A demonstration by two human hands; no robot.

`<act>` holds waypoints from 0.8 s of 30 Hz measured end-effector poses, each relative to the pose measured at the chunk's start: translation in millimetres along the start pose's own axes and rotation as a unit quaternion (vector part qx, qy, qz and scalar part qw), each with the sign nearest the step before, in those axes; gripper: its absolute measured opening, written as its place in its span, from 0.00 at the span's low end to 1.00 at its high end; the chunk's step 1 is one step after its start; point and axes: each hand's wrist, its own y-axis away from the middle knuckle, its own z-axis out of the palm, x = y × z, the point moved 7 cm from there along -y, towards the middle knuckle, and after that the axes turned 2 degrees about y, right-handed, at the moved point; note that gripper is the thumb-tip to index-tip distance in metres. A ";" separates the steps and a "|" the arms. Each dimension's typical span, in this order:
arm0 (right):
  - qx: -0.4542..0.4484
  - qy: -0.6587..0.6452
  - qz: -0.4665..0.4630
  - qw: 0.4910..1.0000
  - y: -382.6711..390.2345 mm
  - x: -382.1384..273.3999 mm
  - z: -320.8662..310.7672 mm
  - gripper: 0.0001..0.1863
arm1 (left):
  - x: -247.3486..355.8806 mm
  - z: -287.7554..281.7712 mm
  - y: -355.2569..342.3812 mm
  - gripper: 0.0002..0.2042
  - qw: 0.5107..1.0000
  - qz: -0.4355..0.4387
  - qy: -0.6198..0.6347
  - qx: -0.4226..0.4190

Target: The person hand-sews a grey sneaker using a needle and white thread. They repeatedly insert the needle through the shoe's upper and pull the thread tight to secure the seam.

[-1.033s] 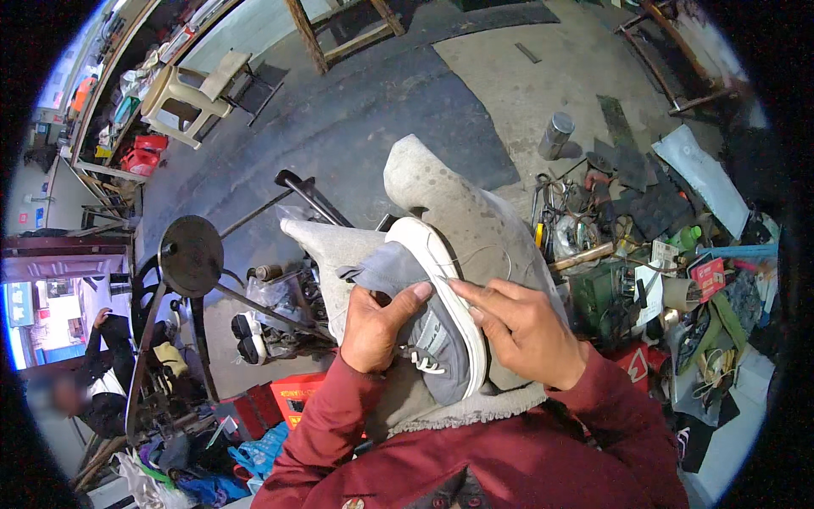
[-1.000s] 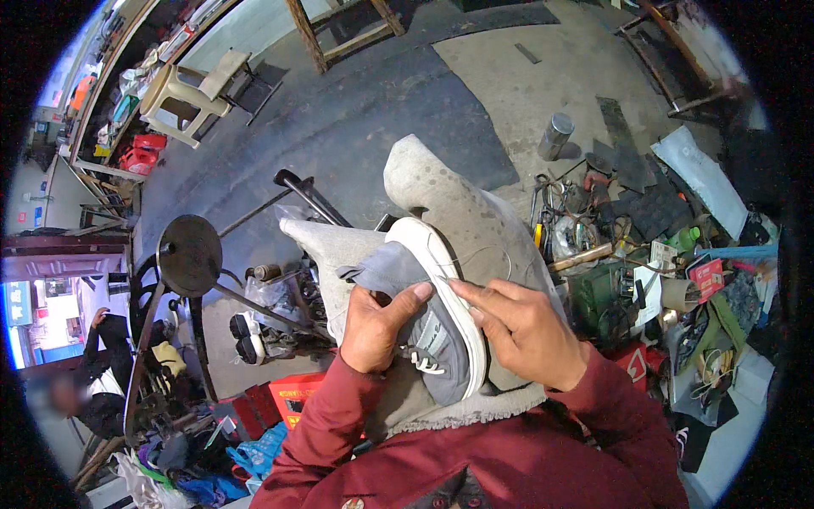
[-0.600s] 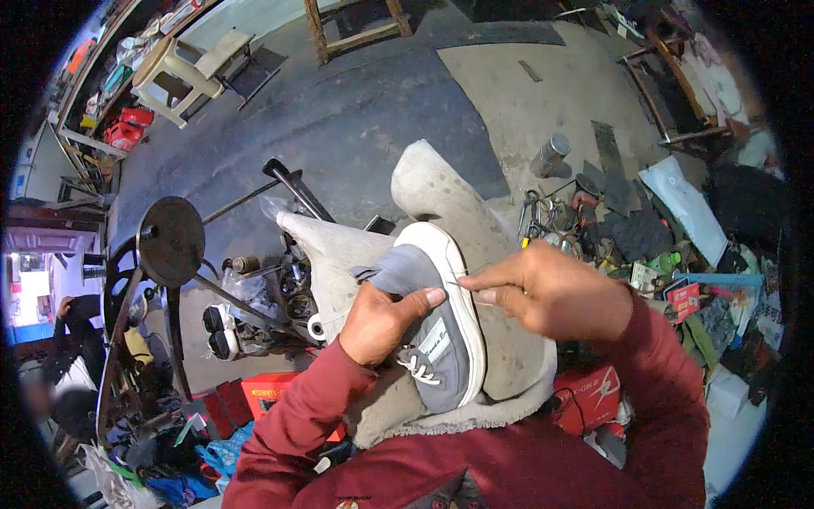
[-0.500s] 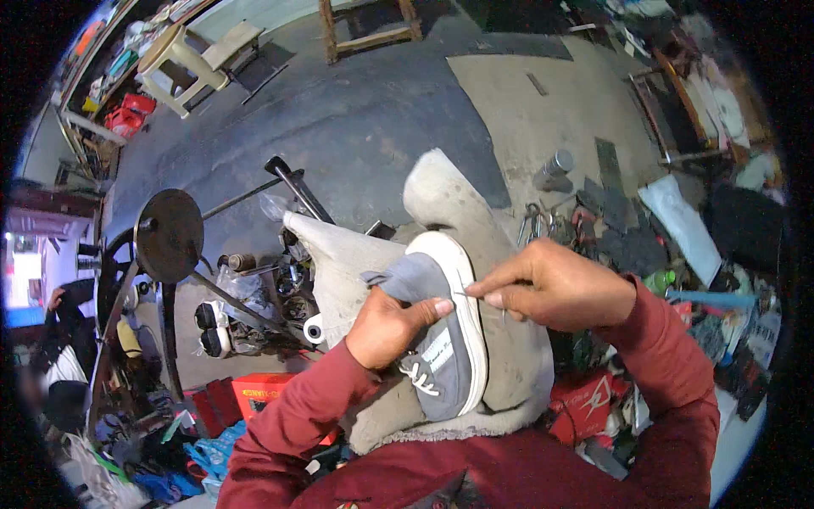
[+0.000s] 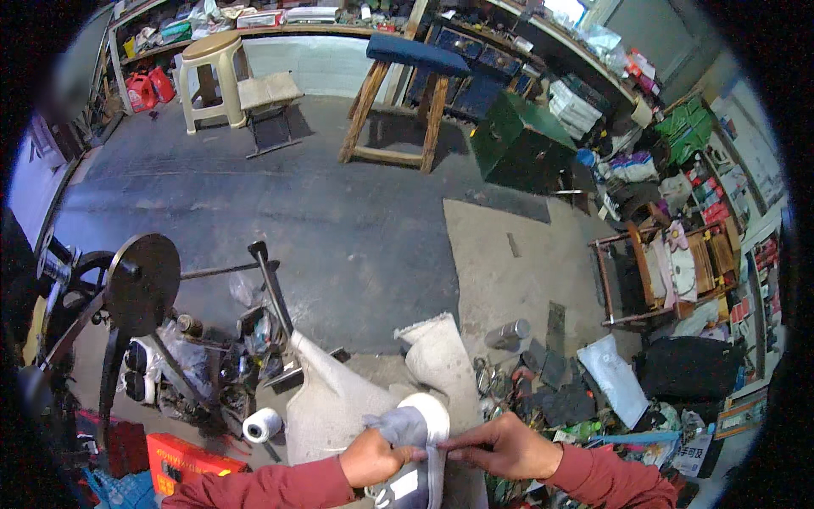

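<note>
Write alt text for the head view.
Two hands, left and right, grip a grey shoe with a white sole over a pale cloth. Around them lie a thread spool, a black wheel, a wooden stool and floor clutter.

Both red-sleeved forearms enter from six o'clock and meet low in view; the left hand (image 5: 371,458) curls closed, the right hand (image 5: 509,445) pinches with extended fingers.

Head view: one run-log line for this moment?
left hand: grips grey shoe | right hand: pinches shoe's white sole edge | under shoe: pale cloth | nearby: white thread spool
</note>
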 end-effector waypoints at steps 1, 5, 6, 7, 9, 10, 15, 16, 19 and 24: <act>0.001 -0.029 0.012 1.000 -3.1 1.3 0.6 0.14 | -5.4 0.5 -1.8 0.19 1.000 -0.010 0.010 -0.010; 0.010 -0.057 0.040 0.998 -12.7 2.1 3.2 0.12 | -17.9 2.4 -4.8 0.18 0.998 -0.008 0.048 -0.048; 0.018 -0.020 0.012 1.000 -13.6 -3.5 3.3 0.11 | -19.0 4.9 -4.3 0.19 0.997 -0.009 0.043 -0.065; 0.025 0.016 -0.016 0.999 -14.0 -9.3 3.5 0.11 | -19.7 5.7 -4.3 0.20 0.996 -0.013 0.037 -0.081; 0.042 0.048 -0.019 0.998 -14.4 -12.9 5.3 0.09 | -11.5 0.1 -3.8 0.22 0.999 0.026 -0.015 -0.033; 0.041 0.055 -0.004 0.998 -14.6 -11.2 6.7 0.08 | -12.5 2.1 -3.0 0.23 0.999 0.001 0.001 -0.043; 0.040 0.082 0.042 0.995 -10.8 2.6 9.2 0.07 | 1.8 2.9 3.7 0.16 0.997 0.003 0.072 -0.001; 0.050 0.046 0.034 0.997 -9.8 5.1 9.8 0.10 | -3.7 4.3 5.5 0.18 0.998 -0.044 0.035 -0.017; 0.058 -0.070 0.042 0.995 0.6 19.2 14.3 0.09 | -1.3 11.0 17.0 0.18 0.996 -0.047 0.054 -0.044; 0.120 -0.087 0.019 0.989 17.1 38.8 18.4 0.08 | 20.8 4.7 52.1 0.11 0.998 0.014 -0.057 0.039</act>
